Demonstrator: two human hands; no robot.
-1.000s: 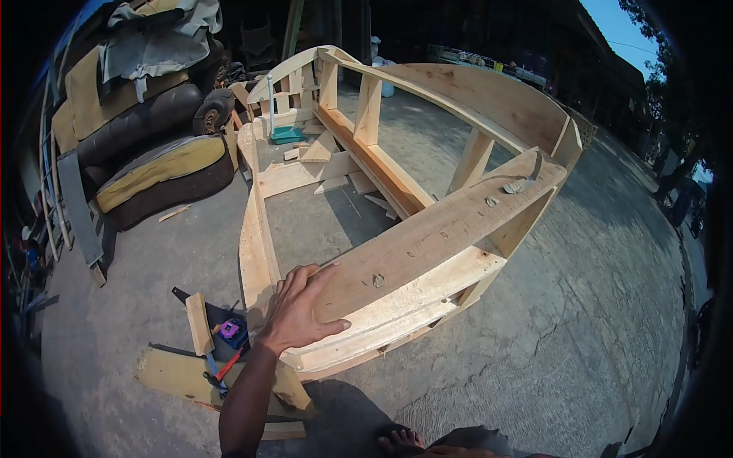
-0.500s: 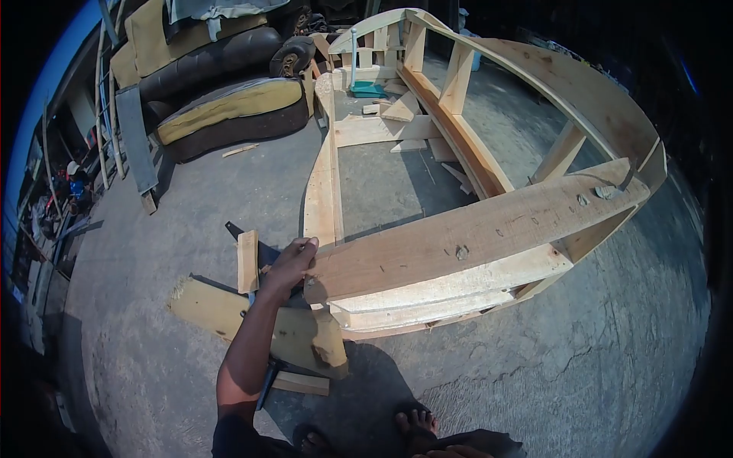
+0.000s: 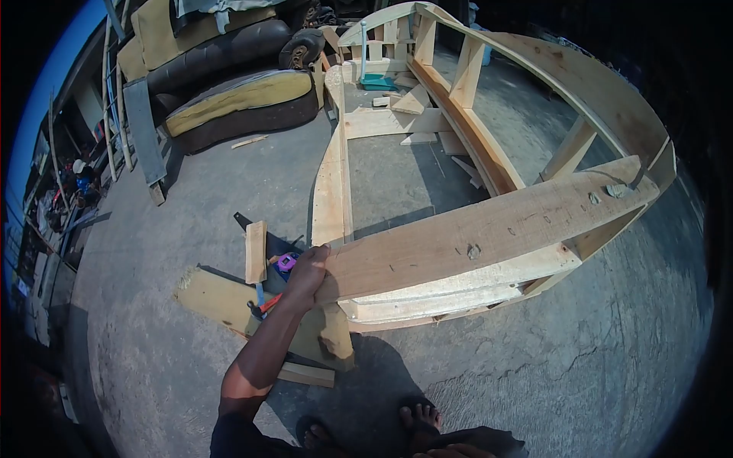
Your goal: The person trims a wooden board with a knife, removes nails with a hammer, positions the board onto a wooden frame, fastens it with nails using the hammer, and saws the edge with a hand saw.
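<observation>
My left hand (image 3: 309, 273) is closed round the near left end of a wide brown plank (image 3: 443, 233). The plank lies across the front of a pale wooden frame (image 3: 458, 294), and its far right end rests near the frame's corner. Several dark marks and knots show on its upper face. Just left of my hand lie a purple tape measure (image 3: 285, 262), a red-handled hammer (image 3: 267, 305) and a short wood block (image 3: 256, 252). Only a little of what may be my right hand shows at the bottom edge; its fingers cannot be made out.
A worn sofa (image 3: 237, 107) with yellow padding stands at the back left. A green dustpan (image 3: 377, 82) and wood offcuts (image 3: 412, 101) lie inside the frame. A yellowish foam-like board (image 3: 259, 309) is on the concrete floor near my feet (image 3: 420, 416).
My left hand has gone from lying spread on the plank to gripping its left end. The view has shifted, so the frame and sofa appear further right.
</observation>
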